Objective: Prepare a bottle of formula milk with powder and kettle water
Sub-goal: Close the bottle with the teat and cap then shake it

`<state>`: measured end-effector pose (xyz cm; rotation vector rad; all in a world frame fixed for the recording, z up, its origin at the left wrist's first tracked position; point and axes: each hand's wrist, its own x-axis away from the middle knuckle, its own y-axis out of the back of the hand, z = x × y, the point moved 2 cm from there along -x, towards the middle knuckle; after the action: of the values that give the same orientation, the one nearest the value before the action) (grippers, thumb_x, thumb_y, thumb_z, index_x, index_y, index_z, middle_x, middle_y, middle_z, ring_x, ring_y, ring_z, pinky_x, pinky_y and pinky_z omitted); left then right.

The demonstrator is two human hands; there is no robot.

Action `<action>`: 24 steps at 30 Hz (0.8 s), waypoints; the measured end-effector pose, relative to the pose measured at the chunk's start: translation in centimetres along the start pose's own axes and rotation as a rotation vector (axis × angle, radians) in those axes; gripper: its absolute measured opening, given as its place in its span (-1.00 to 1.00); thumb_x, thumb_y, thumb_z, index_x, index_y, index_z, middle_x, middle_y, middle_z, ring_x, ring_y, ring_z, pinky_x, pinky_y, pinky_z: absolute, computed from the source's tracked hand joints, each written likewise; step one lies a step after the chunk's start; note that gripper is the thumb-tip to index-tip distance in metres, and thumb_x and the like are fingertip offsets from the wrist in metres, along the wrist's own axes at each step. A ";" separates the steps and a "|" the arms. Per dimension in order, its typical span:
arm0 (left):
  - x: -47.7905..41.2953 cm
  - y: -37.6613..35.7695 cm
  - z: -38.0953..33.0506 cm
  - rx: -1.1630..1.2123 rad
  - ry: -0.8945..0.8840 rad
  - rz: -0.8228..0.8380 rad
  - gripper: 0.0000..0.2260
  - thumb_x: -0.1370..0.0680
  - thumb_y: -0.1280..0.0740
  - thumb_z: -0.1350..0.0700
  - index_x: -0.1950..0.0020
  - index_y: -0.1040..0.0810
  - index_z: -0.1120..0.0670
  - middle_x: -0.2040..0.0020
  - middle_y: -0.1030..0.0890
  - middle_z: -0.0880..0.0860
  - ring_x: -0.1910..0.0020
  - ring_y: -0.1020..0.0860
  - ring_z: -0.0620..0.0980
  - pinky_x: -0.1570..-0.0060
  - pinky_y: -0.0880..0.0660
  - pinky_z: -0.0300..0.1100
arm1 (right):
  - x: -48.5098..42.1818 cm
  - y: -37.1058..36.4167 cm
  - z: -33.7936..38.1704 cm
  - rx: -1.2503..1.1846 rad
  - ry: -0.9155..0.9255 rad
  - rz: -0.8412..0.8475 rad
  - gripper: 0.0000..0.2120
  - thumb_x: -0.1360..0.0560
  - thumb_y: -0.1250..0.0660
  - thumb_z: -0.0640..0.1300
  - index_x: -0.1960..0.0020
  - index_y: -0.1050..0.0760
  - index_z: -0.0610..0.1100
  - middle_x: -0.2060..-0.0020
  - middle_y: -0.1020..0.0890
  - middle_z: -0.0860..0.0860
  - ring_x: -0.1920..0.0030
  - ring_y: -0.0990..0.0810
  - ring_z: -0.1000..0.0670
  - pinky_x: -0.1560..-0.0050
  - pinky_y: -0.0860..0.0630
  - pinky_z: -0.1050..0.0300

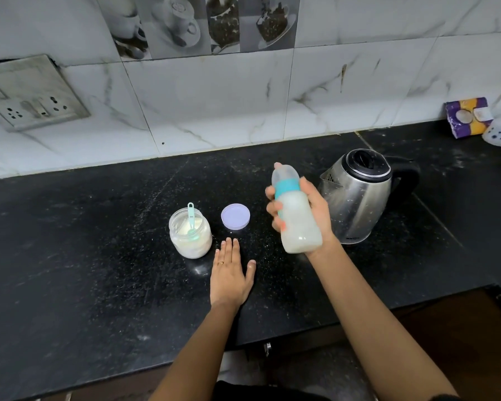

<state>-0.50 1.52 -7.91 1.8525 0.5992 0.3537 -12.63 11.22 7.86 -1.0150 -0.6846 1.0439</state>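
No legible text anywhere. Small dark brand mark low on kettle (359,195) body, right of fingers (272,211): too blurred to read. Purple-yellow packet (466,116) far right: print unreadable.

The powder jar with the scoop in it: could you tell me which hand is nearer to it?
Left. The left hand lies flat on the counter just right of the powder jar. The right hand is farther right, holding the bottle up by the kettle.
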 end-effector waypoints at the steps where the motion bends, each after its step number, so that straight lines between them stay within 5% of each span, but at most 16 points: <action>1: 0.0 0.0 0.0 0.002 0.001 0.002 -0.36 -0.59 0.10 -0.21 -0.56 0.03 0.14 -0.57 -0.01 0.11 -0.55 0.08 -0.01 -0.48 0.25 -0.18 | 0.3 -0.1 0.1 0.069 0.012 0.054 -0.47 -0.36 -0.46 -0.05 -0.30 -0.43 -0.04 0.10 -0.55 -0.13 0.30 -0.55 -0.03 0.38 -0.58 0.08; 7: 0.0 0.0 0.0 0.001 -0.006 -0.001 -0.24 -0.47 0.27 -0.26 -0.56 0.02 0.15 -0.57 -0.02 0.12 -0.55 0.08 -0.01 -0.46 0.27 -0.20 | -0.5 -0.1 0.5 -0.059 0.091 -0.184 -0.55 -0.29 -0.45 -0.06 -0.09 -0.47 -0.23 0.11 -0.57 -0.11 0.28 -0.56 -0.03 0.30 -0.58 0.11; 10: 0.1 0.1 0.0 0.007 -0.005 -0.003 -0.24 -0.47 0.27 -0.26 -0.56 0.02 0.14 -0.57 -0.02 0.11 -0.55 0.08 -0.01 -0.45 0.28 -0.20 | -0.2 0.0 0.1 0.196 0.042 -0.069 -0.40 -0.27 -0.47 -0.10 -0.28 -0.41 -0.15 0.10 -0.56 -0.12 0.28 -0.54 -0.05 0.30 -0.55 0.10; 13: 0.0 0.1 -0.1 0.009 -0.001 -0.001 -0.26 -0.49 0.25 -0.26 -0.56 0.03 0.14 -0.57 -0.01 0.11 -0.55 0.09 -0.01 -0.46 0.28 -0.20 | -0.7 -0.2 0.1 0.093 0.087 -0.068 -0.26 -0.21 -0.55 -0.13 -0.33 -0.34 -0.15 0.06 -0.56 -0.12 0.25 -0.56 -0.05 0.25 -0.58 0.06; 16: 0.1 0.2 -0.1 0.004 0.000 0.006 -0.35 -0.58 0.12 -0.22 -0.56 0.05 0.14 -0.57 0.01 0.11 -0.55 0.11 -0.02 -0.47 0.27 -0.19 | -0.9 0.0 0.1 -0.059 0.100 -0.110 -0.37 -0.15 -0.62 -0.12 -0.15 -0.51 -0.25 0.04 -0.56 -0.13 0.24 -0.59 -0.03 0.23 -0.61 0.06; 19: 0.1 0.3 -0.2 0.019 0.000 -0.007 -0.40 -0.63 0.01 -0.16 -0.56 0.05 0.14 -0.57 0.02 0.10 -0.55 0.11 -0.02 -0.48 0.25 -0.18 | -0.9 -0.3 0.1 0.078 0.116 -0.047 -0.56 -0.40 -0.37 -0.01 -0.26 -0.44 -0.04 0.07 -0.56 -0.11 0.29 -0.55 0.00 0.34 -0.57 0.14; 22: 0.1 0.2 -0.2 0.015 -0.006 -0.004 -0.40 -0.63 0.01 -0.15 -0.56 0.05 0.15 -0.57 0.02 0.11 -0.55 0.11 -0.02 -0.49 0.24 -0.17 | -1.2 -0.9 0.6 0.077 0.157 -0.099 -0.65 -0.37 -0.36 0.04 0.01 -0.61 -0.21 0.16 -0.57 -0.09 0.32 -0.55 0.00 0.36 -0.55 0.15; 24: 0.1 0.3 -0.2 0.023 -0.004 -0.009 -0.40 -0.63 0.00 -0.15 -0.56 0.05 0.15 -0.57 0.02 0.11 -0.55 0.11 -0.02 -0.49 0.24 -0.17 | -1.3 -1.1 0.7 0.074 0.139 -0.123 -0.60 -0.37 -0.33 0.04 0.00 -0.56 -0.27 0.14 -0.56 -0.10 0.28 -0.54 -0.03 0.31 -0.55 0.12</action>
<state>-0.43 1.67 -7.61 1.8719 0.6105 0.3386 -13.28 10.09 9.20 -0.9591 -0.5828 0.8765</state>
